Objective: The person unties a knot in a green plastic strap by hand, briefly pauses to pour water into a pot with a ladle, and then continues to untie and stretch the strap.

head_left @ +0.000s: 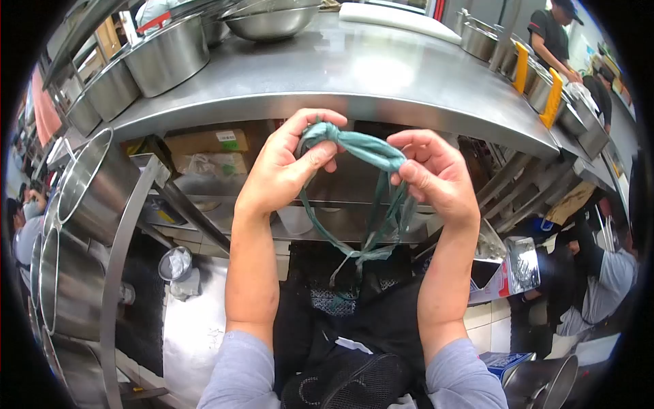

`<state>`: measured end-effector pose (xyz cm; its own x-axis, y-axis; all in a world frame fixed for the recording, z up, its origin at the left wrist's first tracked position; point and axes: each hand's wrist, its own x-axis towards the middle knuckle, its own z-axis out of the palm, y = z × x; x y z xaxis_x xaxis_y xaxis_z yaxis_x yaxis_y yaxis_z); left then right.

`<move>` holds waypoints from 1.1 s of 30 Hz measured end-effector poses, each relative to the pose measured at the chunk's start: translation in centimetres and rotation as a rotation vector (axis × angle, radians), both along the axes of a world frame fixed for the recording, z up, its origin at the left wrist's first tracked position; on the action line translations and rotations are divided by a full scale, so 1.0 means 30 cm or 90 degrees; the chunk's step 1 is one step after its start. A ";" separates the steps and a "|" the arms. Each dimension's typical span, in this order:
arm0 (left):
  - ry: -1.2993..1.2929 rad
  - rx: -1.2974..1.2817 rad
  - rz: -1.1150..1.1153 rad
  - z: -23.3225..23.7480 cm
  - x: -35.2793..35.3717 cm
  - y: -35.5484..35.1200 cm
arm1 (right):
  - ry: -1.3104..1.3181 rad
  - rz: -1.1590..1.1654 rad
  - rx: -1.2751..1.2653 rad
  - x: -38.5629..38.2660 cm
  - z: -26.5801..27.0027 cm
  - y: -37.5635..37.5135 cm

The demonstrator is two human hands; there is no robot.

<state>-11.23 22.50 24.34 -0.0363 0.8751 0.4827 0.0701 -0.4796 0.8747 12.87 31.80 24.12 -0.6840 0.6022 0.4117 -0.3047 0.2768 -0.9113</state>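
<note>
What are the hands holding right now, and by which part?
A green cloth: the left hand grips its bunched, knot-like end, and the right hand pinches the other end of its gathered upper stretch.

2 bare hands in the middle, 1 L hand (293, 160) + 1 R hand (439, 174), w/ 1 green cloth (368, 146) btwn them. Grey sleeves (238, 371): 2. There was 1 metal table (409, 75). Its far left had 3 pots (170, 58); next to those sat min. 2 bowls (272, 26), stacked, exact no. unclear. Far side had 1 white roll (402, 22). Far right showed 2 yellow handles (552, 99). Near left held at least 3 big pots (82, 286), rims overlapping, so total unclear. Left floor had 1 small bin (178, 262). Other ppl (548, 37) numbered min. 4: 2 far right, 1 near right, min. 1 left.
</note>
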 end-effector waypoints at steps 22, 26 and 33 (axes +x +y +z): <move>-0.008 -0.072 0.177 -0.090 0.058 0.004 | -0.141 -0.384 0.428 -0.053 -0.097 0.009; 0.119 -0.102 0.224 -0.119 0.046 0.019 | 0.135 -0.346 0.139 -0.061 -0.087 0.014; -0.009 -0.114 0.213 -0.152 -0.102 -0.001 | 0.548 -0.203 -0.200 0.229 -0.053 0.129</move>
